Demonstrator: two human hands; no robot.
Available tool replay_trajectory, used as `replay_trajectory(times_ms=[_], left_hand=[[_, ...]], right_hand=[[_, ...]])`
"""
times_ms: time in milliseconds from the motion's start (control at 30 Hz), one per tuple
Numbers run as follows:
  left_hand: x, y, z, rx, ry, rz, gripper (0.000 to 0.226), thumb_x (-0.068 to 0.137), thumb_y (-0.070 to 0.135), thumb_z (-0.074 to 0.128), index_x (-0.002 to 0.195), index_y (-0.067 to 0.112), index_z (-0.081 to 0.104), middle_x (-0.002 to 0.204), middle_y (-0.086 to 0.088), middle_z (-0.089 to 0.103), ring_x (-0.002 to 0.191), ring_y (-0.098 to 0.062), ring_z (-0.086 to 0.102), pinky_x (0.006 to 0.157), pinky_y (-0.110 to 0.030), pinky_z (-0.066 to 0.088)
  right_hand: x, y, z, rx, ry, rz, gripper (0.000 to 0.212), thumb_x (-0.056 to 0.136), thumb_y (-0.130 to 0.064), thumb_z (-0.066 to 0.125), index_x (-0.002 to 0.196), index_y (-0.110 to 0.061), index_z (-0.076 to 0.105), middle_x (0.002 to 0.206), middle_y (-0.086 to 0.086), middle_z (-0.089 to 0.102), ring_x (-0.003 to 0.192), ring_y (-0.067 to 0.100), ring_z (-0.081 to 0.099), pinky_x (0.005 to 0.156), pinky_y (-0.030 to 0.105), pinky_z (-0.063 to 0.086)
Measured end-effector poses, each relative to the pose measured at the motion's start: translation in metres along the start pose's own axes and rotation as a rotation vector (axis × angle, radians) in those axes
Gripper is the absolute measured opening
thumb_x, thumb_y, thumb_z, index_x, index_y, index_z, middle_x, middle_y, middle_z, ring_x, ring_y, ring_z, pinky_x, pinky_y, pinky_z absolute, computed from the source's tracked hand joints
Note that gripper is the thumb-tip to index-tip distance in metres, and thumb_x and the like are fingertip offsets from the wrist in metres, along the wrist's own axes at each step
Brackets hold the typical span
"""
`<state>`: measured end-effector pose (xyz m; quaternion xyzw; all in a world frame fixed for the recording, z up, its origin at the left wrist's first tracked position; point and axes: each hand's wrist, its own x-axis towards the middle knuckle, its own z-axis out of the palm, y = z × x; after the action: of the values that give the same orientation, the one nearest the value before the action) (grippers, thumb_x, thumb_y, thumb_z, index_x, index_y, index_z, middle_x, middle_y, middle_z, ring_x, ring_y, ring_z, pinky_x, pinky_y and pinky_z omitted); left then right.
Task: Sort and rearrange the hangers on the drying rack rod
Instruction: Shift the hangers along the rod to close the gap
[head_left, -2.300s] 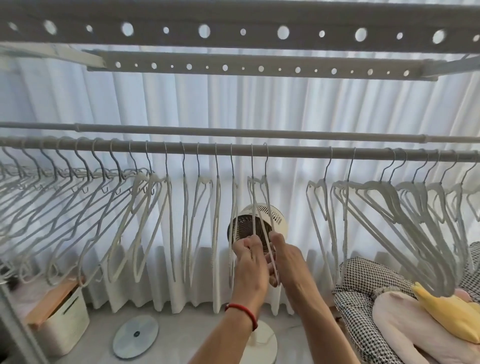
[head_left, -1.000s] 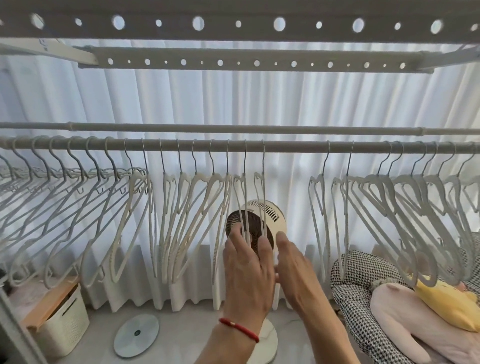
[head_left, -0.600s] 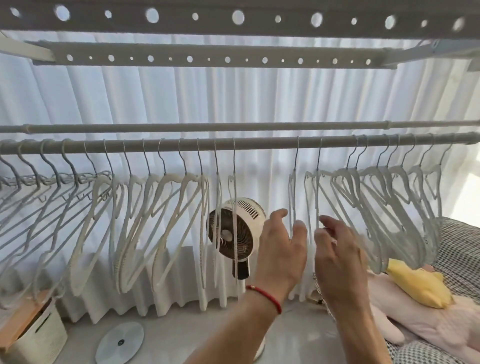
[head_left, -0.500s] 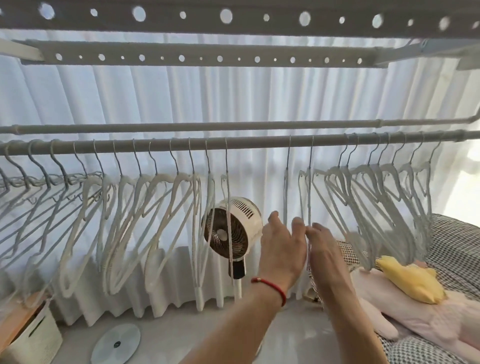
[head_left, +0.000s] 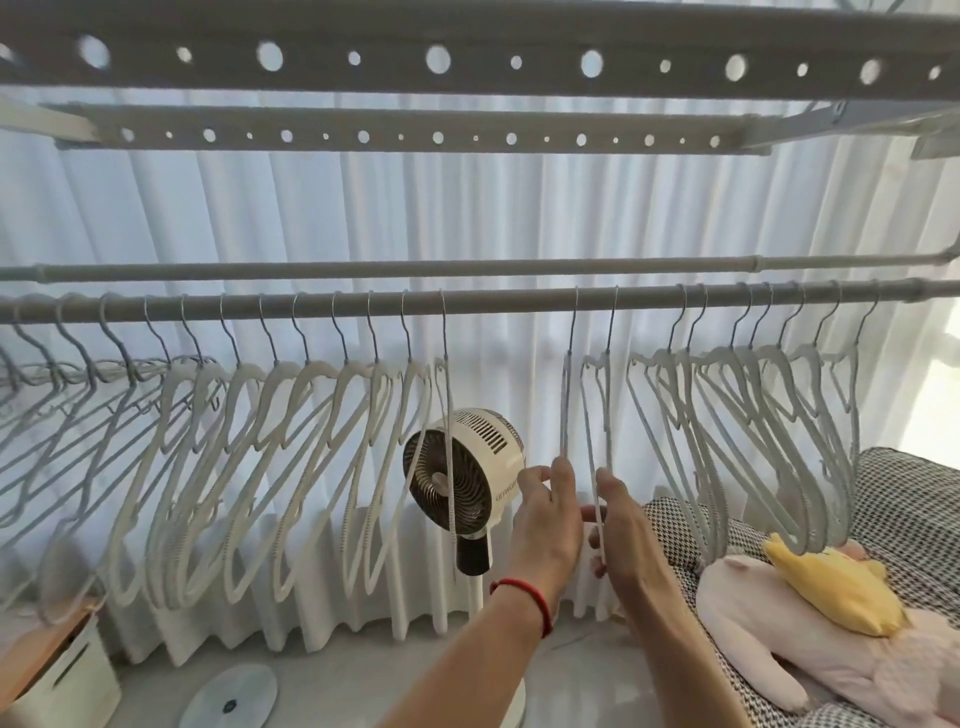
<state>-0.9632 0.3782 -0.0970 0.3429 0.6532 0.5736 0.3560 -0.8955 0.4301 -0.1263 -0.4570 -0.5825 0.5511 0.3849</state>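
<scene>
- The leftmost hangers (head_left: 62, 415) are being cut off by the frame edge, and their overlapping arms are hard to tell apart.
- The fan (head_left: 462, 467) is being partly crossed by the bar of a hanger hanging in front of it, and its stand is being hidden behind the left forearm.
- The fingertips of both hands are being seen from behind, so the contact with the hangers is not being shown fully.
- White hangers are being carried along the rod (head_left: 493, 301): a packed group on the left (head_left: 311, 447), a packed group on the right (head_left: 753, 431), and two hangers (head_left: 587, 410) hanging alone in the gap between.
- The left hand (head_left: 550, 519), with a red band on its wrist, is being held up at the left one of the two, its fingers lightly curled at that hanger's lower edge; whether it is being gripped cannot be told.
- The right hand (head_left: 618, 525) is being held just beside it, the thin bar of the second hanger being pinched between thumb and fingers.
- A plush toy (head_left: 831, 613) is being seen lying on checked fabric at the lower right, below the right group.
</scene>
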Motion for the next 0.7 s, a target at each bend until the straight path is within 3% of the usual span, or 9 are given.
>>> replay_trajectory(times_ms=[133,233,333,433,500,600,633,700], left_hand=[[-0.001,-0.010,-0.004,-0.035,0.077,0.046,0.051,0.104,0.057,0.028,0.137,0.021,0.040,0.086,0.006,0.059,0.095,-0.021,0.060,0.100,-0.052,0.052],[0.003,-0.016,-0.010,-0.063,0.138,0.069,0.050,0.103,0.059,0.029,0.133,0.022,0.043,0.101,-0.012,0.065,0.086,-0.019,0.060,0.092,-0.052,0.056],[0.004,-0.022,-0.017,-0.066,0.195,0.067,0.051,0.098,0.067,0.027,0.127,0.028,0.042,0.128,-0.014,0.061,0.110,-0.024,0.059,0.096,-0.051,0.054],[0.002,-0.023,-0.024,-0.064,0.225,0.059,0.045,0.099,0.065,0.027,0.124,0.031,0.040,0.133,-0.008,0.060,0.118,-0.024,0.057,0.100,-0.053,0.051],[0.002,-0.024,-0.028,-0.070,0.226,0.076,0.038,0.103,0.060,0.026,0.123,0.030,0.040,0.131,-0.007,0.061,0.108,-0.017,0.062,0.100,-0.050,0.052],[-0.003,-0.021,-0.032,-0.063,0.200,0.081,0.030,0.107,0.052,0.024,0.122,0.029,0.036,0.128,-0.007,0.060,0.064,0.007,0.064,0.093,-0.041,0.054],[-0.004,-0.020,-0.033,-0.057,0.200,0.084,0.031,0.107,0.051,0.023,0.123,0.027,0.036,0.125,-0.005,0.061,0.058,0.009,0.062,0.089,-0.038,0.054],[-0.004,-0.021,-0.034,-0.048,0.217,0.083,0.037,0.106,0.052,0.023,0.125,0.024,0.038,0.103,0.002,0.066,0.064,-0.002,0.063,0.080,-0.034,0.052]], right_hand=[[0.000,0.004,0.006,0.032,-0.013,-0.011,0.054,0.097,-0.066,0.030,0.112,-0.023,0.059,0.119,0.011,0.064,0.100,0.024,0.053,0.073,0.034,0.041],[0.000,0.003,0.013,0.039,-0.042,-0.016,0.054,0.083,-0.072,0.028,0.096,-0.028,0.057,0.114,0.010,0.064,0.092,0.020,0.053,0.073,0.035,0.040],[-0.002,0.001,0.020,0.023,-0.076,-0.052,0.049,0.083,-0.069,0.027,0.094,-0.032,0.057,0.111,0.010,0.064,0.080,0.013,0.049,0.067,0.031,0.037],[-0.003,0.002,0.026,0.026,-0.097,-0.068,0.046,0.089,-0.067,0.030,0.095,-0.032,0.059,0.110,0.009,0.064,0.080,0.012,0.049,0.073,0.033,0.038],[-0.005,0.003,0.030,0.023,-0.107,-0.069,0.048,0.089,-0.067,0.031,0.098,-0.030,0.059,0.109,0.008,0.064,0.082,0.012,0.050,0.077,0.036,0.039],[-0.008,0.003,0.035,0.015,-0.126,-0.082,0.043,0.097,-0.061,0.032,0.099,-0.028,0.059,0.108,0.008,0.063,0.082,0.013,0.050,0.072,0.032,0.040],[-0.009,0.003,0.036,0.014,-0.133,-0.085,0.042,0.102,-0.056,0.032,0.099,-0.026,0.060,0.107,0.009,0.062,0.081,0.013,0.049,0.069,0.031,0.039],[-0.009,0.004,0.038,0.023,-0.135,-0.085,0.046,0.100,-0.059,0.033,0.099,-0.024,0.062,0.106,0.011,0.063,0.079,0.013,0.048,0.067,0.030,0.038]])
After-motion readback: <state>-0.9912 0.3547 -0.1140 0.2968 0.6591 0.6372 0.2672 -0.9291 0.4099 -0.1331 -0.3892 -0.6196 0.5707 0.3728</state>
